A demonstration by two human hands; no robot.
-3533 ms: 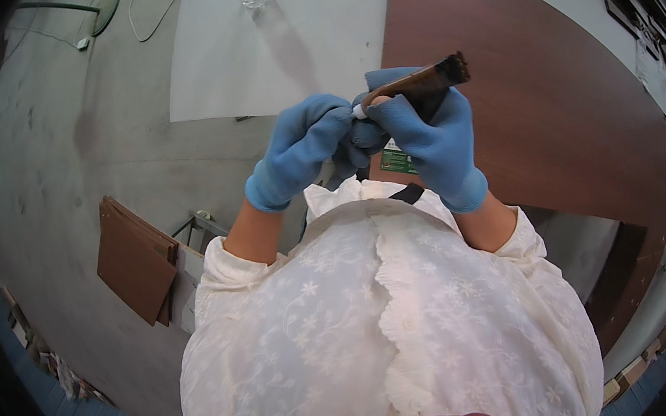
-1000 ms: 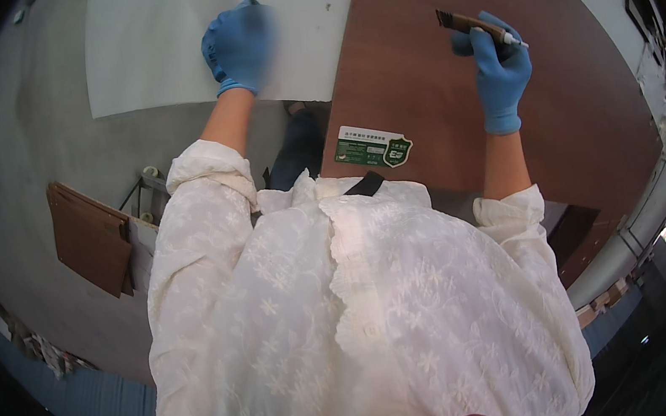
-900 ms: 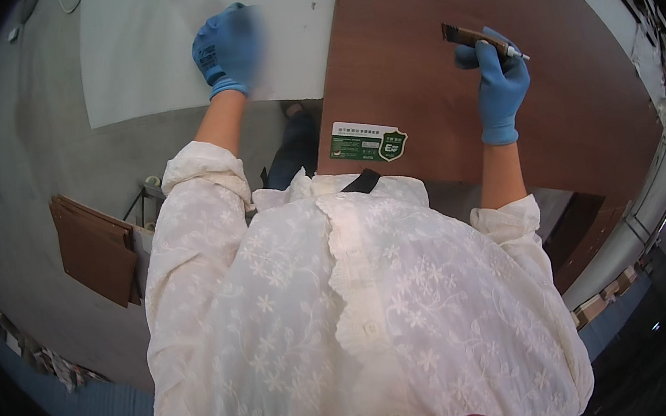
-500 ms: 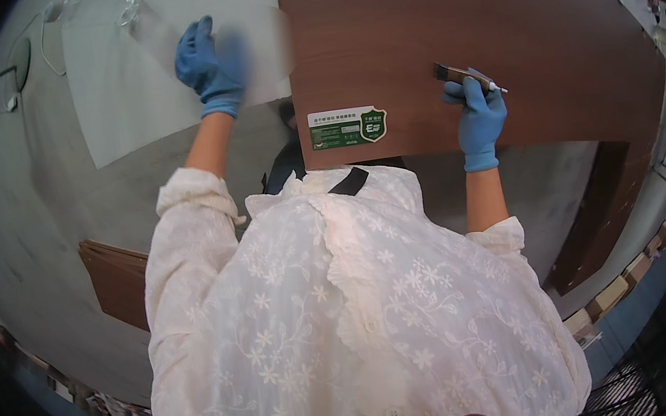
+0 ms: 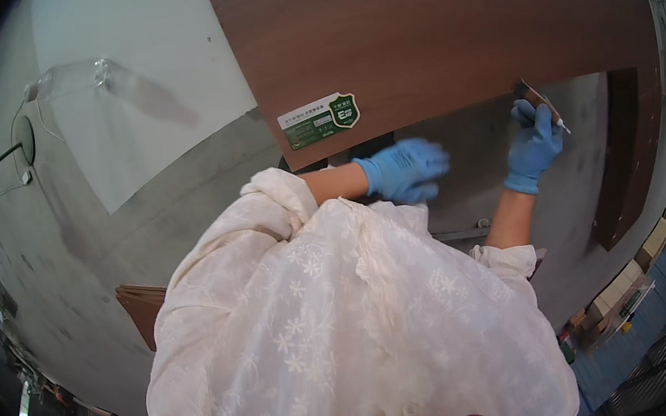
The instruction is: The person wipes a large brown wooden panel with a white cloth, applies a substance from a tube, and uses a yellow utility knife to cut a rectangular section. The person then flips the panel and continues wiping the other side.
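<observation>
My left hand (image 5: pixel 406 170), in a blue glove, reaches across in front of my chest near the front edge of the brown wood-grain panel (image 5: pixel 428 33). Its fingers look stretched out, though blurred by motion, and I see nothing in them. In my blue-gloved right hand (image 5: pixel 533 147) is a small, flat, dark brown tube-like thing (image 5: pixel 537 97) with a thin white tip, gripped between thumb and fingers. That hand is just off the panel's front edge, at the right. A green and white label (image 5: pixel 319 120) is stuck on the panel's near left corner.
A white sheet (image 5: pixel 152 72) lies left of the panel, with a clear plastic bottle (image 5: pixel 72 78) on it. A cable and a dark round base (image 5: pixel 26 140) are farther left. Brown boards (image 5: pixel 143 307) stand at lower left; another brown board (image 5: pixel 624 158) is at the right.
My left hand has swung from above the white sheet to the right, in front of my chest. My right hand has shifted right, off the panel, still holding the brown thing. The view has turned.
</observation>
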